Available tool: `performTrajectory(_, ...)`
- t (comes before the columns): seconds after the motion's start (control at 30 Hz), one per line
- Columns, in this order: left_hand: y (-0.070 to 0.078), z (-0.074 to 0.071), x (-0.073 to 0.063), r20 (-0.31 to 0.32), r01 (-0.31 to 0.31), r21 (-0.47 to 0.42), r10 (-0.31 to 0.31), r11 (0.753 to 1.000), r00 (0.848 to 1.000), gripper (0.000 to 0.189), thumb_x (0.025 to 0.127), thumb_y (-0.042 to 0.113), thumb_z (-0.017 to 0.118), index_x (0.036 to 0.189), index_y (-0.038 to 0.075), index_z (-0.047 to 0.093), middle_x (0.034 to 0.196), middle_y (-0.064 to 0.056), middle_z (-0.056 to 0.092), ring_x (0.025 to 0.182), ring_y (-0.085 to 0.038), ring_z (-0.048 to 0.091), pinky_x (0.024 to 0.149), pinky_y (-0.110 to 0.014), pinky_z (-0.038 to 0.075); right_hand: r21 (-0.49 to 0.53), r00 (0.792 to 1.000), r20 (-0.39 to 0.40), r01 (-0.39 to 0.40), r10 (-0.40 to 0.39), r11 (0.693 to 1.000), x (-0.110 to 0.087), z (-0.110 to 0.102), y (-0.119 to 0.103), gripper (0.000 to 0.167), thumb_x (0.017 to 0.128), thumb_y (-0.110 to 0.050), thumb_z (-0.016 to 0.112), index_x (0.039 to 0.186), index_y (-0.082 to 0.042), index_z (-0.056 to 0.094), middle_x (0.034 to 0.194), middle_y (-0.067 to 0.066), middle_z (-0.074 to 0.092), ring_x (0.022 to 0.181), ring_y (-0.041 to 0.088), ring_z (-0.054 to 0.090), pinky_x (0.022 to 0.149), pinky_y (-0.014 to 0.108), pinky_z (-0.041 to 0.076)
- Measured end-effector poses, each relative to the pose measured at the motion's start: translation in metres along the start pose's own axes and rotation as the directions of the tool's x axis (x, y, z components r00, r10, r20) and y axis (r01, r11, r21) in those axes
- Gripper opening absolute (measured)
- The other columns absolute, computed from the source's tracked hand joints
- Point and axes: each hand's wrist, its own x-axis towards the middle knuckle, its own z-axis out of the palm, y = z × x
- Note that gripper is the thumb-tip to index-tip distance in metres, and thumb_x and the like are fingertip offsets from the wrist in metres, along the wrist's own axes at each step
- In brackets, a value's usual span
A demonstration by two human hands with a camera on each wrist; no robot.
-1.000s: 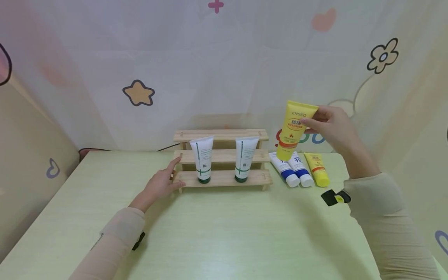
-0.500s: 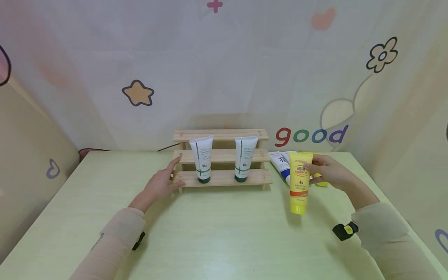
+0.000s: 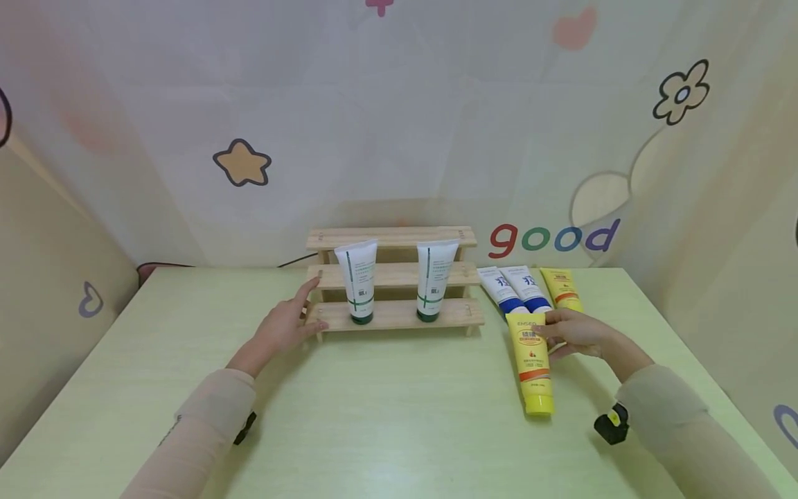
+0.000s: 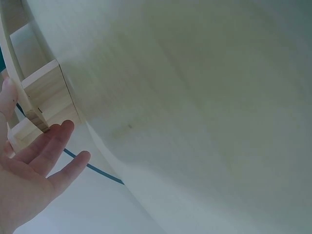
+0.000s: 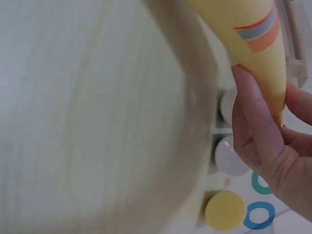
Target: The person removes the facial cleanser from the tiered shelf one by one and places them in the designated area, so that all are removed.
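- Since the frame half a second ago, the right hand (image 3: 576, 330) and the held yellow tube (image 3: 530, 364) sit lower in the head view, nearer the person, and the two white-and-blue tubes (image 3: 499, 287) (image 3: 526, 287) show more fully; the left hand (image 3: 282, 326) stays at the rack.
- The right hand is clamped on the held yellow tube: the right wrist view shows thumb and fingers pinching its flat end from both sides.
- The head view shows this tube's label and its cap end pointing toward the person, in front of the white-and-blue tubes; the right wrist view cuts the cap off. Whether it touches the tabletop (image 3: 374, 423), I cannot tell.
- The right wrist view also reveals two white caps (image 5: 232, 155) and a yellow cap (image 5: 225, 210) in a row; in the head view the hand and held tube hide them. There, a second yellow tube (image 3: 561, 287) lies beside the white-and-blue pair.
- The left hand touches the left end of the wooden rack (image 3: 393, 276). The left wrist view adds its fingers, spread apart and mostly straight, against a plank's end, and the rack's side panel (image 4: 51, 92).
- Only the head view shows two white-and-green tubes (image 3: 359, 281) (image 3: 435, 278), cap down and well apart on the lowest shelf.
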Motion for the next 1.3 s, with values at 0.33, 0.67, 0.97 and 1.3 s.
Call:
performTrajectory(0.33,-0.001,0.0,-0.001,-0.006,-0.01,-0.007,0.01,1.0,1.0,0.082,0.084,0.03,0.065,0.145,0.017,0.013,0.113,-0.024,0.056,0.098,-0.034,0.057,0.076,-0.047,0.046,0.056,0.998,0.003,-0.069,0.069,0.996,0.014,0.006,0.014,0.026,0.093,-0.021,0.054,0.098,0.0,0.04,0.093,0.01,0.058,0.078,0.02,0.055,0.069,0.031,0.05)
performTrajectory(0.67,0.001,0.001,0.001,0.001,-0.006,-0.002,0.006,1.0,1.0,0.082,0.084,0.031,0.066,0.145,0.017,0.013,0.112,-0.024,0.056,0.095,-0.033,0.058,0.072,-0.045,0.047,-0.109,0.98,-0.199,0.001,-0.022,0.994,-0.004,0.006,0.005,0.052,0.091,-0.023,0.057,0.123,0.012,0.039,0.093,0.017,0.056,0.07,0.018,0.059,0.067,0.03,0.052)
performTrajectory(0.97,0.001,0.001,0.001,0.005,0.002,-0.001,-0.002,1.0,1.0,0.082,0.084,0.03,0.066,0.145,0.016,0.013,0.112,-0.025,0.056,0.095,-0.033,0.057,0.072,-0.045,0.047,0.004,0.925,-0.258,0.291,-0.28,0.957,-0.02,0.009,-0.03,0.052,0.093,-0.022,0.053,0.133,0.007,0.033,0.102,0.008,0.055,0.091,0.024,0.06,0.076,0.03,0.05)
performTrajectory(1.3,-0.001,0.002,0.002,-0.001,-0.011,-0.003,0.011,1.0,1.0,0.082,0.083,0.03,0.066,0.145,0.016,0.014,0.11,-0.023,0.057,0.092,-0.031,0.058,0.07,-0.042,0.047,0.054,0.829,-0.379,0.464,-0.412,0.884,-0.002,0.052,-0.061,0.047,0.09,-0.017,0.059,0.131,0.001,0.043,0.106,0.01,0.054,0.085,0.01,0.061,0.075,0.03,0.05)
